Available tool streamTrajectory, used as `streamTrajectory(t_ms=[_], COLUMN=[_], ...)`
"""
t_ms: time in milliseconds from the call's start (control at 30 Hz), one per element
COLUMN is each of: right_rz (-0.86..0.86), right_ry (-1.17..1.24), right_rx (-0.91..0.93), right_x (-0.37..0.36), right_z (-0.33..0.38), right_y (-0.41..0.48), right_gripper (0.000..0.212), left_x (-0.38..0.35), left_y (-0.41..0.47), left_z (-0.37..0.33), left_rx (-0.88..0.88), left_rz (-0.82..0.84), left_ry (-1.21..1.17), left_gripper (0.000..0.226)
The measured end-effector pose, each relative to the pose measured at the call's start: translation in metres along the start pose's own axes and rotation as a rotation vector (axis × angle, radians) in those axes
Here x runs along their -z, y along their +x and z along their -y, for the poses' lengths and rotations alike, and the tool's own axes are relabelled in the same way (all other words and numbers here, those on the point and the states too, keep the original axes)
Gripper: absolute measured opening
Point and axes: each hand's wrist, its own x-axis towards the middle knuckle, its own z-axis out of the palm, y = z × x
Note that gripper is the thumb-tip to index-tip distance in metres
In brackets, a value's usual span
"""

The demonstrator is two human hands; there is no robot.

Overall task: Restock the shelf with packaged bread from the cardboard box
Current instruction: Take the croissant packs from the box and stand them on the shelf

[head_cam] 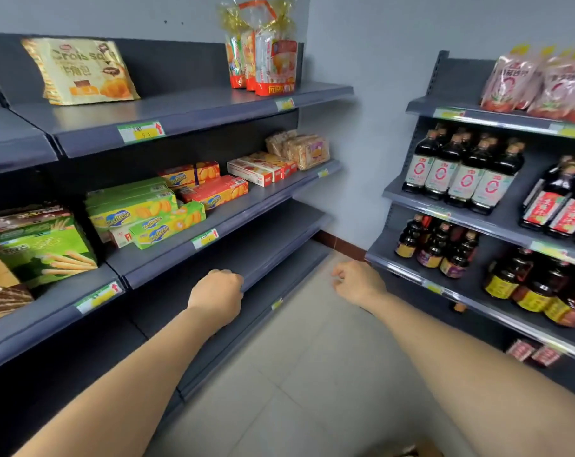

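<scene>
Your left hand (218,296) and right hand (357,283) are both curled, gripping nothing. The gold foil bread bag (85,70) printed "Croissant" leans near the back-left corner of the grey metal top shelf (197,107).

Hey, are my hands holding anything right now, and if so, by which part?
Nothing is held. The left hand is curled near a shelf edge, the right hand curled above the floor; both empty.

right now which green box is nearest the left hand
The low green biscuit box at the shelf's front edge, just above the left hand; others sit further back.
</scene>
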Motion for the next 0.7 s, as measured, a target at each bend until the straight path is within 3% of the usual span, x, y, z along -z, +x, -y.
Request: streamTrajectory(t_ms=[700], right_rz=[0.181], right_ry=[-0.045], right_rx=[-0.366], right_x=[-0.056], right_z=[-0.279], right_y=[-0.144], right_gripper=[0.03], left_x=[-0.164], left_y=[-0.055], left_z=[-0.266], left_rx=[-0.307], left_rz=[0.351], left_ry=[0.035], left_gripper=[0.027])
